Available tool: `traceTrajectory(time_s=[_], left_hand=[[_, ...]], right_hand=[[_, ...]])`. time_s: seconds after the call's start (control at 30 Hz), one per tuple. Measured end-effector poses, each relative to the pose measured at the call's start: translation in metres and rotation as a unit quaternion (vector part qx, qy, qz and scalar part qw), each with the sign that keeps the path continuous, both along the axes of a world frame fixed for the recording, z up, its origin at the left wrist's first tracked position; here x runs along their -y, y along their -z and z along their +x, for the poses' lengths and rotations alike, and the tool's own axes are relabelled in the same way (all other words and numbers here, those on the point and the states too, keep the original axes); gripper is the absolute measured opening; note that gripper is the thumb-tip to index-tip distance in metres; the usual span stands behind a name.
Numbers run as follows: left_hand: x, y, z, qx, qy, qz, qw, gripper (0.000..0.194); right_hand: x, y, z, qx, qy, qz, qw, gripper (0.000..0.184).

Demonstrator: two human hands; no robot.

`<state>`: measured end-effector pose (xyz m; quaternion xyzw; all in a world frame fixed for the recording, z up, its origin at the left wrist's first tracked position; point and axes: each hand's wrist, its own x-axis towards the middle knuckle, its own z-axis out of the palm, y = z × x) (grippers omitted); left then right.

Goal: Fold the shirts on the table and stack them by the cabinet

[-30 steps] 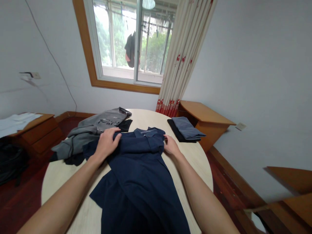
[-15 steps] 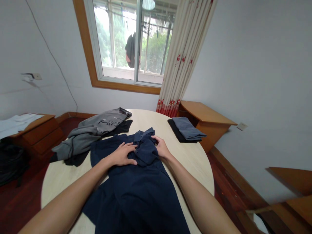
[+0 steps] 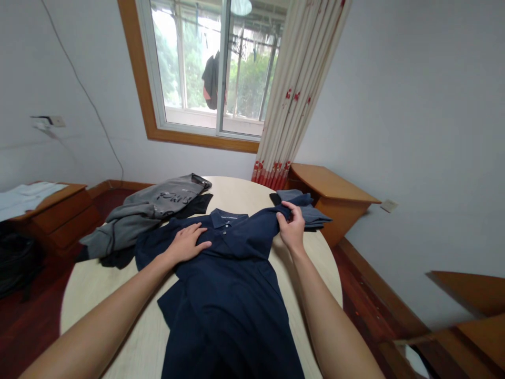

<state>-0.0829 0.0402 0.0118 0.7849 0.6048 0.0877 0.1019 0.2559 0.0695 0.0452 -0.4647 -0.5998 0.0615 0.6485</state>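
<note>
A navy polo shirt (image 3: 232,295) lies front side up on the round table, its collar at the far end and its lower part running toward me. My left hand (image 3: 187,243) rests on the chest left of the buttons, fingers spread and flat. At the right, my right hand (image 3: 292,226) pinches the shirt's sleeve between thumb and fingers and holds it raised off the table. The lifted sleeve partly covers the folded clothes (image 3: 315,215) behind it. Wrinkles run across the shirt's body below the collar.
The pale round table (image 3: 232,188) carries a heaped grey sweatshirt (image 3: 158,197) with dark lettering on its left side. A wooden desk (image 3: 331,184) stands behind the table at the right. A curtain (image 3: 292,95) hangs beside the window. A dark bag (image 3: 18,263) sits at far left.
My right hand has moved right and away from me, drawing the sleeve out from the collar. My left hand has slid slightly left. The collar and buttons now lie spread in view.
</note>
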Motion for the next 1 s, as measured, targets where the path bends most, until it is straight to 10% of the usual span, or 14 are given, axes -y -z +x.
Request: traceTrajectory(time_s=[0.2,0.33,0.5,0.63,0.8,1.0], left_hand=[[0.007,-0.017,-0.006,-0.088,-0.066,-0.141,0.984,0.105],[0.012,-0.023,-0.021,-0.111,-0.076,-0.183,0.974,0.127],[0.017,-0.021,-0.025,-0.104,-0.075,-0.164,0.978,0.124],[0.015,-0.023,-0.015,-0.039,-0.107,-0.082,0.990,0.096],[0.008,-0.031,-0.008,0.100,-0.052,0.054,0.992,0.051],[0.001,-0.026,-0.014,0.147,-0.005,0.202,0.968,0.048]], right_hand=[[0.002,0.002,-0.004,0.028,0.051,-0.013,0.998,0.047],[0.018,-0.015,-0.005,0.006,-0.032,0.023,0.999,0.042],[0.015,-0.017,0.003,0.010,-0.061,-0.109,0.992,0.043],[0.001,0.000,0.013,0.109,0.016,-0.199,0.974,0.045],[-0.002,0.008,0.011,0.205,0.106,-0.122,0.965,0.030],[0.005,0.011,-0.012,0.270,-0.079,-0.085,0.956,0.026]])
